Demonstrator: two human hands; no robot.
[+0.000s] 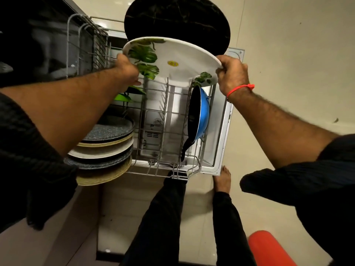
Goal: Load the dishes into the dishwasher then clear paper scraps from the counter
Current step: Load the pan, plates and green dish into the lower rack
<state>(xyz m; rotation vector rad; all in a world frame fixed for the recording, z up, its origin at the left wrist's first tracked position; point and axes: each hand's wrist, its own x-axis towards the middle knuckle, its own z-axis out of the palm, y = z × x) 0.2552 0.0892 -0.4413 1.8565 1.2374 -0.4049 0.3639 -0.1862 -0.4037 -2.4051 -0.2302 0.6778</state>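
Head view, looking down over an open dishwasher. A white plate with green leaf prints and a yellow sticker is gripped at opposite edges: the fingers of the left hand are curled round its left rim, and those of the right hand are pinched over its right rim, a red thread being worn at that wrist. The plate is held tilted above the pulled-out wire rack, its lower edge just over the tines. A black plate is seen directly behind it. A blue pan with a black inside is stood on edge at the rack's right side, above the lowered dishwasher door. A stack of plates is seen at the left, under the left forearm. Green dishes are partly hidden beyond it.
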